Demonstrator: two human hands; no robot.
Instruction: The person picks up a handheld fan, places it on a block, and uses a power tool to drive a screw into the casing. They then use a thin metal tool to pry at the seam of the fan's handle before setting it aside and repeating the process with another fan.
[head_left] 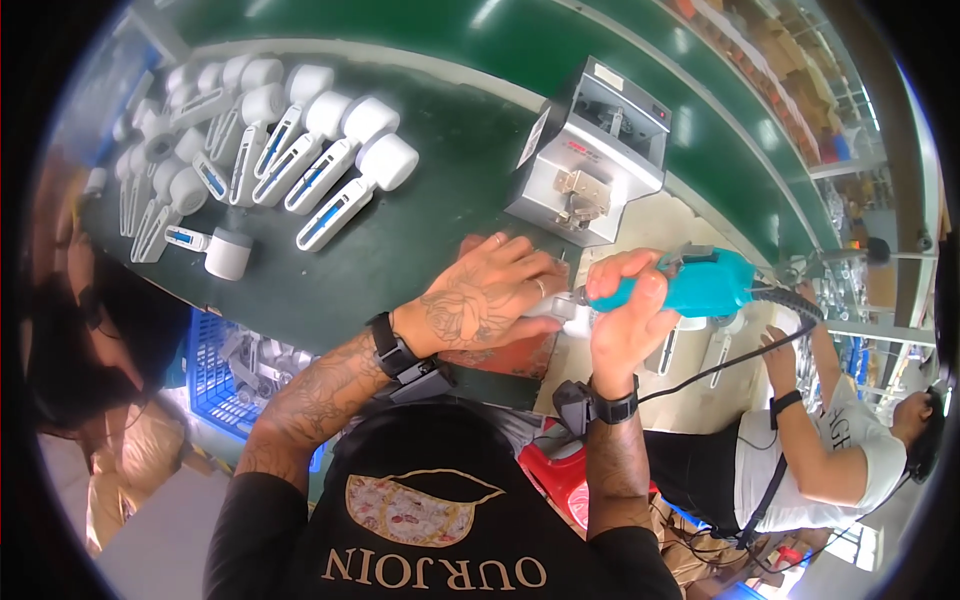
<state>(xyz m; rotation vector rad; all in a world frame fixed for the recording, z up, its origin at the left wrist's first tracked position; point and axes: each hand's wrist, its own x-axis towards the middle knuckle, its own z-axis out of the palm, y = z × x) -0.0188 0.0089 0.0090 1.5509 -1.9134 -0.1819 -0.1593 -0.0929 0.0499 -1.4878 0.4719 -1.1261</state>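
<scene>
My right hand (632, 305) is closed around a teal electric screwdriver (715, 282), its tip pointing left. The tip meets a white plastic part (562, 308), which my left hand (485, 295) pins with its fingers; much of that part is hidden by the hand. Beneath my left hand lies a worn reddish-brown pad (510, 360) on the green tabletop. At the far left stand and lie several white round-headed housings (386, 162) with long handles, some showing a blue strip. One of them (229, 254) lies apart, nearer the table edge.
Beyond my hands sits a grey box-shaped screw feeder (590, 150). A black cable (720, 358) trails from the screwdriver. Below the table at left is a blue basket (205, 370) of small parts. A co-worker in a white shirt (800, 450) is at the right, another person (75, 330) at the left.
</scene>
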